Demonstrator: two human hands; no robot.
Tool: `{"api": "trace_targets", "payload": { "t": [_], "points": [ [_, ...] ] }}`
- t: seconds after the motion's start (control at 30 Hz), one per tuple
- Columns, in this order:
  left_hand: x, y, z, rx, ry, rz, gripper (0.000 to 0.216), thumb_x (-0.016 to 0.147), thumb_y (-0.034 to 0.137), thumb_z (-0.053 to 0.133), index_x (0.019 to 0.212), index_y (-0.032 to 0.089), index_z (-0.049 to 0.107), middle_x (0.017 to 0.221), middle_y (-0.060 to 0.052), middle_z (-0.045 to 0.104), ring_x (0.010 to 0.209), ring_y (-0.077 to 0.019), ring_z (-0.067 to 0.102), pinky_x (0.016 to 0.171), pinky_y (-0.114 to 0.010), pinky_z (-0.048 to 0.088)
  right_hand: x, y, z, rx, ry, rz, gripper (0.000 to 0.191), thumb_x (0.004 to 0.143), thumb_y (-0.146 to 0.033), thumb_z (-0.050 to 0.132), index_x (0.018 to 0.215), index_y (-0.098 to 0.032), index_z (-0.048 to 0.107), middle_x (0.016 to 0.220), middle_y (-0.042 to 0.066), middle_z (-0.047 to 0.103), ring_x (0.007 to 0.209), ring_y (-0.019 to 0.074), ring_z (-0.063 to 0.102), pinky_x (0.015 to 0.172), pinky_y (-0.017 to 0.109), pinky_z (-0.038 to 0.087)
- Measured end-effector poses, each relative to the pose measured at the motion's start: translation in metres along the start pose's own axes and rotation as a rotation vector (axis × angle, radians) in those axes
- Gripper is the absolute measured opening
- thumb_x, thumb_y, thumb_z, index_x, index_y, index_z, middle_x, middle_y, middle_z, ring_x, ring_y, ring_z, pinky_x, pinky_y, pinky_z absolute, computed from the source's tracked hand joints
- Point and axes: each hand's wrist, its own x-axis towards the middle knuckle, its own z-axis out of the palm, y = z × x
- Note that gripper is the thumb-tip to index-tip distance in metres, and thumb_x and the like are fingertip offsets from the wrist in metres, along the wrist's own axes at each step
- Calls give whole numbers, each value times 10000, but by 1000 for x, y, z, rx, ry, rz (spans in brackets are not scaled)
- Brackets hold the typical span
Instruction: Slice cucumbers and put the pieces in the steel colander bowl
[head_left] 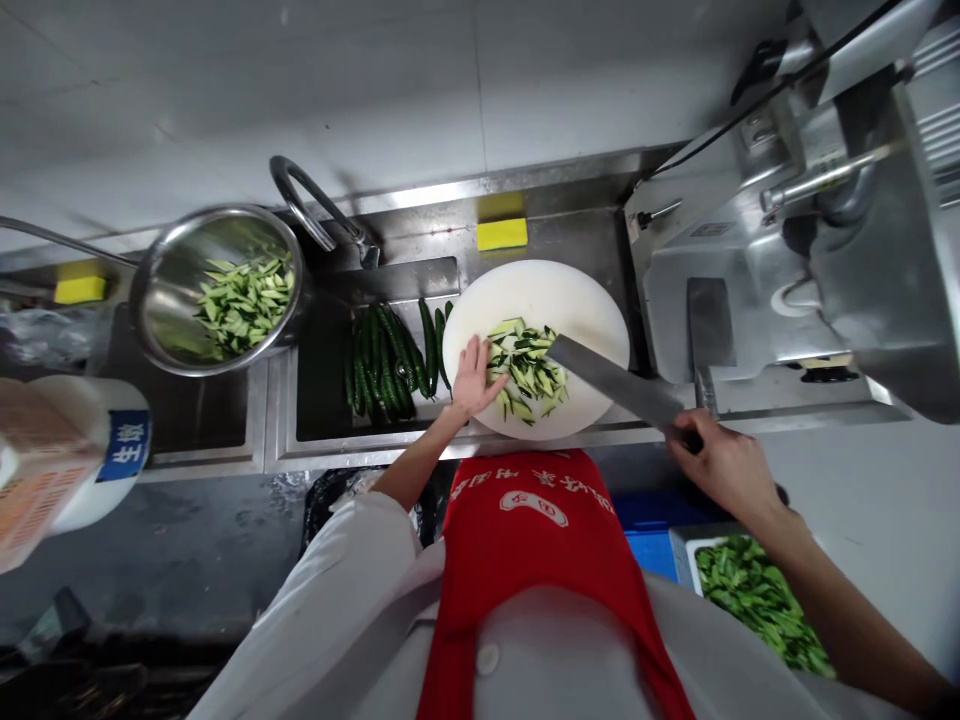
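Cut cucumber pieces (529, 365) lie in a loose heap on a round white cutting board (555, 290). My left hand (474, 380) rests at the heap's left side with fingers stretched out, touching the board near its left edge. In my right hand (720, 460) is the dark handle of a cleaver (619, 380). Its broad blade points left over the board, the tip beside the right edge of the heap. Whole cucumbers (386, 360) lie in the sink just left of the board.
A steel bowl (157, 300) with more cut cucumber stands left of the faucet (300, 200). A yellow sponge (502, 235) lies behind the board. On the right, another cleaver (711, 320) rests by a steel machine (862, 250). Leafy greens (757, 600) fill a container at lower right.
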Motion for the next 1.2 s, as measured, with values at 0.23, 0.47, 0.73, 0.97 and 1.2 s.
{"api": "trace_targets", "payload": {
  "t": [0.23, 0.47, 0.73, 0.97, 1.2],
  "points": [
    [-36, 54, 40, 30, 22, 12, 1040, 699, 718, 668, 1502, 170, 299, 1602, -199, 32, 1464, -452, 50, 1146, -648, 179, 7, 15, 94, 863, -127, 438, 461, 751, -685, 565, 745, -240, 442, 447, -72, 475, 390, 121, 449, 423, 243, 373],
    [4, 85, 63, 80, 152, -118, 950, 709, 695, 680, 1481, 241, 362, 1609, -147, 15, 1445, -491, 20, 1113, -700, 173, 31, -2, 144, 846, -125, 381, 419, 774, -643, 534, 763, -228, 473, 514, -27, 538, 506, 155, 512, 517, 271, 436],
    [39, 119, 77, 96, 215, -166, 681, 812, 573, 650, 1378, 222, 506, 1564, -139, 213, 1443, -434, 126, 1138, -688, 165, 66, -65, 157, 766, -168, 52, 370, 840, -468, 450, 968, -152, 595, 951, 125, 700, 862, 216, 603, 803, 337, 480],
    [40, 141, 77, 93, 241, -113, 598, 809, 491, 671, 1336, 244, 537, 1548, -121, 253, 1457, -388, 167, 1165, -665, 197, 52, -60, 152, 860, -197, 88, 371, 863, -503, 440, 958, -178, 591, 818, 86, 694, 762, 217, 598, 692, 317, 490],
    [56, 171, 46, 67, 287, -15, 548, 835, 487, 627, 1310, 226, 546, 1541, -125, 255, 1466, -376, 152, 1182, -653, 183, 39, -63, 110, 857, -54, 120, 357, 853, -516, 471, 934, -186, 581, 807, 67, 680, 710, 193, 579, 673, 290, 459]
  ]
}}
